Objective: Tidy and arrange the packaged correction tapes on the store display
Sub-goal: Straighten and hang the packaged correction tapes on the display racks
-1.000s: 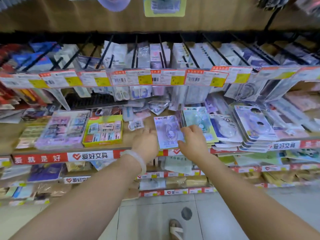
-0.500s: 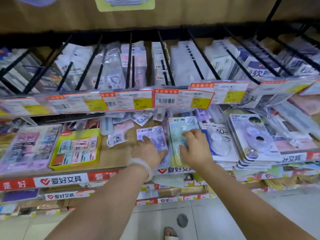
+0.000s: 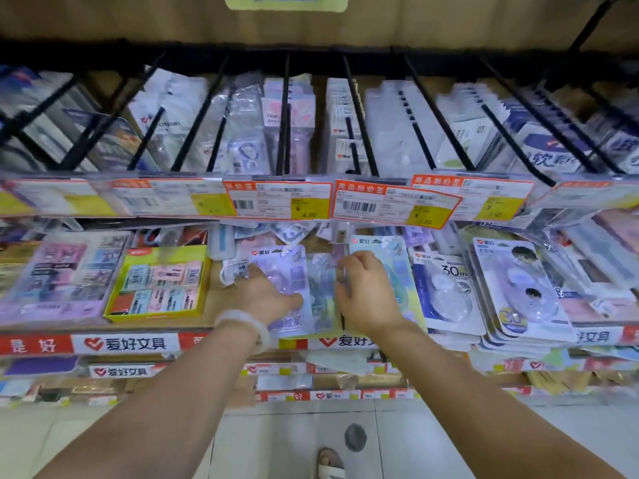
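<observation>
Packaged correction tapes lie in flat stacks on a sloped shelf. My left hand (image 3: 266,295), with a pale bracelet on the wrist, presses with spread fingers on a purple pack (image 3: 288,267). My right hand (image 3: 366,292) lies on a teal-green pack (image 3: 397,264), its fingers curled over that pack's left edge. Between the two hands shows another teal and purple pack (image 3: 323,288). To the right lie a stack of white and blue 30 m packs (image 3: 446,292) and a stack of lilac packs with cartoon figures (image 3: 518,288).
A yellow box of small erasers (image 3: 159,281) and a purple box (image 3: 58,274) sit to the left. Price tags (image 3: 394,205) on black hooks with hanging packs overhang the shelf. A red and white label strip (image 3: 121,342) marks the front edge; lower shelves and tiled floor lie below.
The purple pack went from the shelf's front edge to lying flat next to the teal-green stack. Both hands now lie on the packs, and a third pack shows between them.
</observation>
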Demonstrator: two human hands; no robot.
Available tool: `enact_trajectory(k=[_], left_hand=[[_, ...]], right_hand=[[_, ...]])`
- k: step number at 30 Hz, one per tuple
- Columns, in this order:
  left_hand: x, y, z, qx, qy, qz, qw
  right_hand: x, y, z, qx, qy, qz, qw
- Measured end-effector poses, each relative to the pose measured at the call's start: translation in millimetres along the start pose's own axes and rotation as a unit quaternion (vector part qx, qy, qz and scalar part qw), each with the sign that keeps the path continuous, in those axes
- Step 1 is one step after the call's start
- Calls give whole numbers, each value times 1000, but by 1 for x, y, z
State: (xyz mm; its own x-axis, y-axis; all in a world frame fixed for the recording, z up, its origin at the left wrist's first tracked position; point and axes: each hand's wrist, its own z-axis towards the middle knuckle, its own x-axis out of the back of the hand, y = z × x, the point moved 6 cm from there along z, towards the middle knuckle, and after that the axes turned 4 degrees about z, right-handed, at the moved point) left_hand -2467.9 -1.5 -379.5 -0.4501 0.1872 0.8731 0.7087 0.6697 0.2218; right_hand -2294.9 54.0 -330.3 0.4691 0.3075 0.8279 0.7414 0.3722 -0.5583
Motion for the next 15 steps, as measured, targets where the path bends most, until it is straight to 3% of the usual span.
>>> enact_trajectory(k=[3,6,15], left_hand=[[12,-32,-2,16,25,-70,997],[13,-60,-4,49,2,-101,994],[17,-94,-12,76,41,-113,990]], right_hand=[[-35,-22,2,10,-64,5,998],[-68,-27,3,-46,-106,-17,993],[-99,-16,9,-176,-78,-67,979]])
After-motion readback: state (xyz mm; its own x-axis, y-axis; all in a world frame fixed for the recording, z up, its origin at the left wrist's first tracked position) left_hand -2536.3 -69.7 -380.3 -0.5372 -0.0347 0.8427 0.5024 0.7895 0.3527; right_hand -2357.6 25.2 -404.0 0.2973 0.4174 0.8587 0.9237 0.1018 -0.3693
